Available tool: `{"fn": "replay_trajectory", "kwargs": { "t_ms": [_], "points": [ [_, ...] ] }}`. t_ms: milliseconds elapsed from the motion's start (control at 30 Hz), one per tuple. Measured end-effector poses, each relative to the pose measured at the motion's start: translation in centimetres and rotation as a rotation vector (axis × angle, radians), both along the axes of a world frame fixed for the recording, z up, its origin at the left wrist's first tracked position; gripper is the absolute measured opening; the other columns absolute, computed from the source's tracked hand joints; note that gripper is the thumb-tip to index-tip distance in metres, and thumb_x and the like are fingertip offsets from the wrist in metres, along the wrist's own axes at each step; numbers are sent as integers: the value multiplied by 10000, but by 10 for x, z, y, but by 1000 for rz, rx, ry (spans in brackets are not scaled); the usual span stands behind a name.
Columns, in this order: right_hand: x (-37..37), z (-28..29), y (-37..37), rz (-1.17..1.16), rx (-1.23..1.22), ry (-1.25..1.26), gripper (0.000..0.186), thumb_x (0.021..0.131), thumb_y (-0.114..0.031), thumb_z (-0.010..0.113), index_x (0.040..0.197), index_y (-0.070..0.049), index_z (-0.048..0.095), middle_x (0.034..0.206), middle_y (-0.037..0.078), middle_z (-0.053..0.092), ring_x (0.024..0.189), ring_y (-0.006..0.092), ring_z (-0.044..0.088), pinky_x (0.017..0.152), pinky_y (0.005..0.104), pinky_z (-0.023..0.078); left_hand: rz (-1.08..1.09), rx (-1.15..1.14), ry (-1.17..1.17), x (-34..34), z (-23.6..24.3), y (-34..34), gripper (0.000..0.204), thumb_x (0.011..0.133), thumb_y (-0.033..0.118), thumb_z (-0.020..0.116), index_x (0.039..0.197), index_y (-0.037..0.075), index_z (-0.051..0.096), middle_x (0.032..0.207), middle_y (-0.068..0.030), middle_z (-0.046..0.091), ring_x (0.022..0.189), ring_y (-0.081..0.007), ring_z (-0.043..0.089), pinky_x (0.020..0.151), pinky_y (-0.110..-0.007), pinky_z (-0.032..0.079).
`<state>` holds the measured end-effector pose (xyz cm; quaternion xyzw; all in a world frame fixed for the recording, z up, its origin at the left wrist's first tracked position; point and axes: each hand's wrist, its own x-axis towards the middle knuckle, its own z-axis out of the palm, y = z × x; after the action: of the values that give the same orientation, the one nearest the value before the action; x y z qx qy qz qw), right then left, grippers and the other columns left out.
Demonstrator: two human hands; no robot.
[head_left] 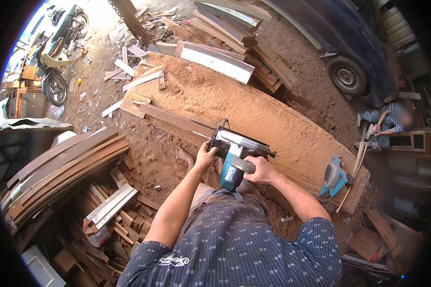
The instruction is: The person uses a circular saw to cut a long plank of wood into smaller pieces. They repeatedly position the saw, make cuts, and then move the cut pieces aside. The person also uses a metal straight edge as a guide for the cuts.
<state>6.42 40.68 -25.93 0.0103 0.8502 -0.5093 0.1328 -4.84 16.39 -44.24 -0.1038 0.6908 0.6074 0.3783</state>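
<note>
A teal and black circular saw (232, 167) lies across the near side of a long workbench (254, 107) coated in sawdust. My right hand (261, 171) is wrapped round the saw's rear handle. At the saw's front left, my left hand (206, 157) is closed against the black metal base; its fingertips are partly hidden. A narrow brown board (175, 118) with a pale strip along its edge runs from the bench's left end to the saw, whose body covers the board's near end. The blade's edge cannot be seen.
A teal electric planer (334, 177) rests on the bench's right end beside thin sticks. Timber stacks stand beyond the bench (218, 62) and at left (64, 172). A dark car (340, 43), a person (388, 122) seated at right, and motorcycles (57, 62) surround the area.
</note>
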Motion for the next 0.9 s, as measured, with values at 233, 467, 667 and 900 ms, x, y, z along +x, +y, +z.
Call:
{"fn": "replay_trajectory", "kwargs": {
  "t_ms": [233,467,667,900],
  "points": [
    [6,-2,-1,-34,79,16,444,697,-265,779,1056,-12,717,884,206,724,798,350,725,730,411,569,-124,-212,379,-17,47,-10,597,891,269,774,1384,25,543,1235,-150,665,1094,-259,654,913,-405,539],
    [24,62,0,-252,22,-41,363,741,-194,791,1038,8,741,843,148,758,755,204,738,722,344,577,-923,-954,1492,-154,49,-54,696,793,365,831,1402,163,563,1336,-143,612,1284,-354,553,1169,-512,333],
    [60,87,26,-483,-3,-85,328,786,-162,780,1046,34,738,815,63,738,726,118,665,708,293,546,-1261,-713,1120,-137,9,8,629,799,412,829,1337,189,593,1287,-122,628,1220,-325,595,1067,-512,441],
    [51,106,32,-515,60,-70,288,800,-132,750,1029,42,731,752,49,705,679,107,641,643,300,518,-1223,-874,1034,-183,51,-9,525,854,394,790,1300,182,610,1235,-97,667,1211,-293,609,1006,-509,504]
  ]
}}
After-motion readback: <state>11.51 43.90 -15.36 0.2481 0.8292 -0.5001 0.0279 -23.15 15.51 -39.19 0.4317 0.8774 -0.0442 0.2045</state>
